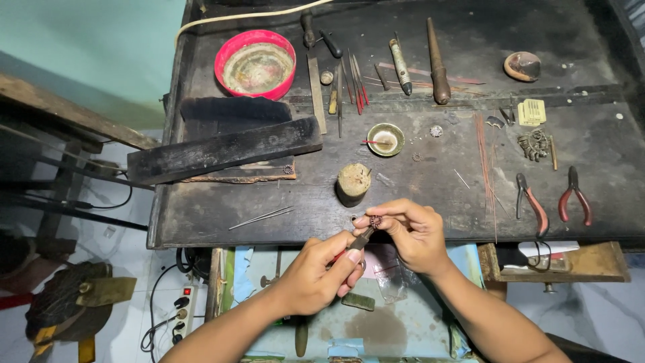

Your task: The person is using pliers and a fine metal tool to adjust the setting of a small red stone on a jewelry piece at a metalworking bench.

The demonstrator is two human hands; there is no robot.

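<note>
- Here the left hand (316, 269) grips small pliers (361, 239), tips meeting a tiny round ornament (375, 220).
- The right hand (410, 232) pinches that ornament above the dark worktop's (430, 195) front edge.
- A wooden stump (352, 183) stands just beyond.

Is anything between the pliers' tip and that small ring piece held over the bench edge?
Nothing visible. The left hand holds the pliers with the tip right at the ring piece, which the right hand pinches in its fingertips. The wooden stump stands apart, farther back on the bench.
</note>
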